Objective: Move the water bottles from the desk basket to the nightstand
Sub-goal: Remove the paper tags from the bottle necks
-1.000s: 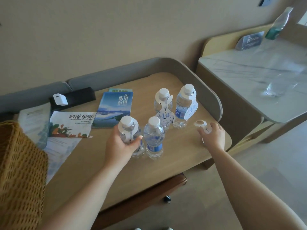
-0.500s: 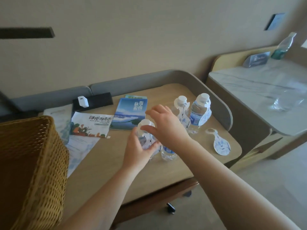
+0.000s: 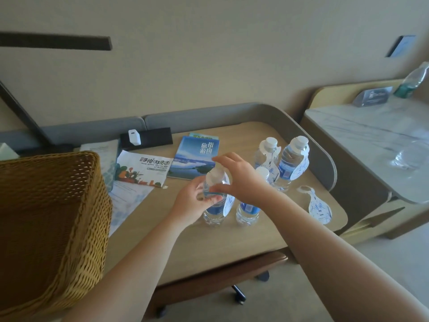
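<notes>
Several small water bottles with white caps stand on the wooden desk. My left hand grips the body of the near-left bottle, which stands upright. My right hand pinches the white paper neck tag at that bottle's cap. A second bottle stands right beside it, partly hidden by my right wrist. Two more tagged bottles, one on the left and one on the right, stand further back. The woven basket sits at the desk's left. The marble-topped nightstand is to the right.
A loose neck tag lies on the desk's right end. Brochures, papers, a black tray with a white charger lie toward the back. A glass, a sign and a green-labelled bottle stand on the nightstand. A chair is tucked under the desk.
My right hand left the loose tag on the desk's right end and came over to the cap of the bottle my left hand holds. The view shifted left and up.
</notes>
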